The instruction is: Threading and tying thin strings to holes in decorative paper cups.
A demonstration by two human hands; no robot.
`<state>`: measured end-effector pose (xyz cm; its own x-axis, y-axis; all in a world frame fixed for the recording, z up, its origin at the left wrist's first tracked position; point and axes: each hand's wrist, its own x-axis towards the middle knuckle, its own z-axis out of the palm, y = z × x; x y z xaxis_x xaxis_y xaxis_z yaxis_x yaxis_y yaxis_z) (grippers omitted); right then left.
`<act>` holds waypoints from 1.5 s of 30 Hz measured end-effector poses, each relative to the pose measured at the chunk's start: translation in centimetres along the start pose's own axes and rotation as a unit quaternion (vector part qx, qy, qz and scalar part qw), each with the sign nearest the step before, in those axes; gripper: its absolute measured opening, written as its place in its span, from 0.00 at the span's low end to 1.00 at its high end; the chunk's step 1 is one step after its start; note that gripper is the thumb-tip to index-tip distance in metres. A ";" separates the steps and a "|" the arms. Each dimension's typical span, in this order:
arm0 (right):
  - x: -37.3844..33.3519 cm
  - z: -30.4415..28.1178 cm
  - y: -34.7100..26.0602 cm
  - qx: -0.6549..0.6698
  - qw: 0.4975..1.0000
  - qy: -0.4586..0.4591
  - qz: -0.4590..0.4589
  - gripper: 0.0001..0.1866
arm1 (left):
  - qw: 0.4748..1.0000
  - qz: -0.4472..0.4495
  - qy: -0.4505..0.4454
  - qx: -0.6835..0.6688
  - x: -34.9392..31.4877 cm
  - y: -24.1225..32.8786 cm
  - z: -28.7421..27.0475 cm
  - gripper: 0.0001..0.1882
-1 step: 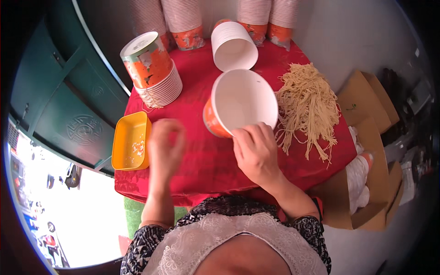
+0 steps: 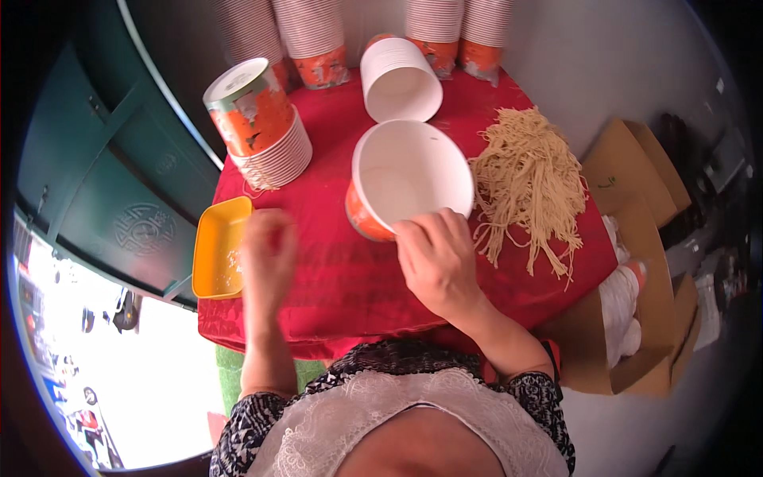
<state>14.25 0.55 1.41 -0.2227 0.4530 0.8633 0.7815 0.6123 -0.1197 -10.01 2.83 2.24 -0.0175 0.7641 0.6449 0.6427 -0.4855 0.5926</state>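
Observation:
A large white-lined paper bucket (image 2: pixel 412 173) with an orange outside leans tilted near the middle of the table, its mouth turned up toward me. My right hand (image 2: pixel 439 256) is closed on its near rim, fingers over the edge. Beside the right wall of a yellow plastic tub (image 2: pixel 208 262), and partly covering it, is my left hand (image 2: pixel 269 258). Motion smears its fingers, so whether it holds something cannot be made out. Small pale and orange bits lie in the tub. Right of the bucket is a heap of tan strings (image 2: pixel 534 187).
A stack of upside-down buckets (image 2: pixel 258 127) stands at the far left of the red tablecloth (image 2: pixel 342 294). Another white bucket stack (image 2: pixel 401 79) lies on its side behind. Several tall wrapped stacks (image 2: pixel 310 40) line the back. Cardboard boxes (image 2: pixel 648 294) stand right of the table.
My left hand has moved a little left, closer over the yellow tub. The right hand keeps its hold on the bucket's rim. The whole view has shifted slightly.

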 end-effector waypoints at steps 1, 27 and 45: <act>0.2 0.2 0.0 0.016 1.000 -0.004 0.001 0.11 | 0.997 -0.008 0.038 0.064 0.2 -1.0 -1.6 0.04; -11.2 -9.6 12.3 -0.093 0.961 -0.071 0.250 0.09 | 0.965 -0.098 0.044 0.238 0.8 -7.4 -9.3 0.14; -9.6 -8.5 12.5 0.048 0.954 -0.235 0.181 0.07 | 0.971 0.031 -0.197 -0.133 -2.5 4.2 1.6 0.10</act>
<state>31.10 -1.67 -4.21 -0.2025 0.8732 0.4433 0.8047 0.4064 -0.4329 -6.07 -0.39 2.36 0.3425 0.8074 0.4804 0.4125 -0.5886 0.6952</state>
